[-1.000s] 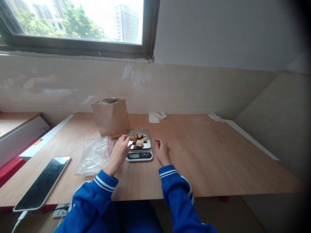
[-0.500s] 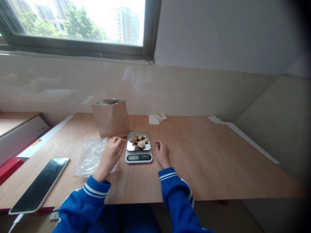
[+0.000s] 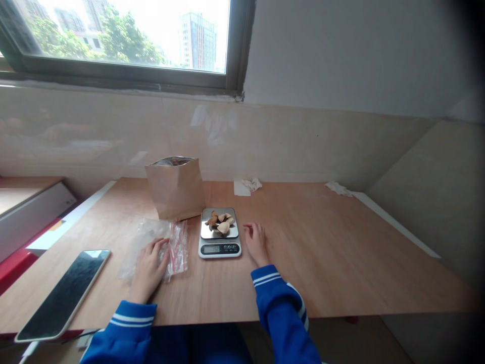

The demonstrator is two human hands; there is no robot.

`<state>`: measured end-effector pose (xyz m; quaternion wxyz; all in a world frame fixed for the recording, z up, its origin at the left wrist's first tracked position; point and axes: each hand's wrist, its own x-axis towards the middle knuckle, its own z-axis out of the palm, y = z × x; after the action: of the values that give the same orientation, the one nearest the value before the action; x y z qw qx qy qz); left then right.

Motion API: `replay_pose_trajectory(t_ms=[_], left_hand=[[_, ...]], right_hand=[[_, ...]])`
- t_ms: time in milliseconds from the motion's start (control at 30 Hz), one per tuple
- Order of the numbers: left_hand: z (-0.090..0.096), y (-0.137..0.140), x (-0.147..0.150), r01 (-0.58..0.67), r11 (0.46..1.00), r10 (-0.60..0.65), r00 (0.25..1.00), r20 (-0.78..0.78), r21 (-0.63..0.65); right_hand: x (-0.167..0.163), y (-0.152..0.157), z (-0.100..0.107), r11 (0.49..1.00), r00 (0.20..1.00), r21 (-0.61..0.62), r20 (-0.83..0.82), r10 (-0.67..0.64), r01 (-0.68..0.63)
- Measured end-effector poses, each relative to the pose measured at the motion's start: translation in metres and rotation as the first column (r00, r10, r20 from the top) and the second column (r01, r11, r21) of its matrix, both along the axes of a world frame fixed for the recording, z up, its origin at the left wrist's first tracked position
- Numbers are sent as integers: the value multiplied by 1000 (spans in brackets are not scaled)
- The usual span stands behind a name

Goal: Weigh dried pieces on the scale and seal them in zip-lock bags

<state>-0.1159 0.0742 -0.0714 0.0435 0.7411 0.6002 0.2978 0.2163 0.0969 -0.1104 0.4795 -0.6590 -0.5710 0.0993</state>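
While the dried mushroom-like pieces sit on the digital scale, the loose, empty right hand mustn't bump it, and I can't tell if the left hand on the zip bag grips

Note bright daylight through window at upper left, set in dark frame; see green trees and tall building beyond; log plain grey upper wall, glossy beige lower wall below, turning a corner at far right; find wood-topped table against it; at left, second wood-topped unit, white-sided; beneath table, shadowed brownish floor.
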Motion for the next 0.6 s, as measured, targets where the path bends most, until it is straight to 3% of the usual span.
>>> replay_pose_trajectory(t_ms=[467, 600], left_hand=[[-16, 0, -2, -53, 998, 54, 998, -22, 41], [-14, -1, 0, -25, 998, 27, 999, -28, 55]], right_hand=[[1, 0, -2, 1000, 998, 19, 59, -11, 10], [-3, -3, 4, 992, 997, 120, 56, -43, 36]])
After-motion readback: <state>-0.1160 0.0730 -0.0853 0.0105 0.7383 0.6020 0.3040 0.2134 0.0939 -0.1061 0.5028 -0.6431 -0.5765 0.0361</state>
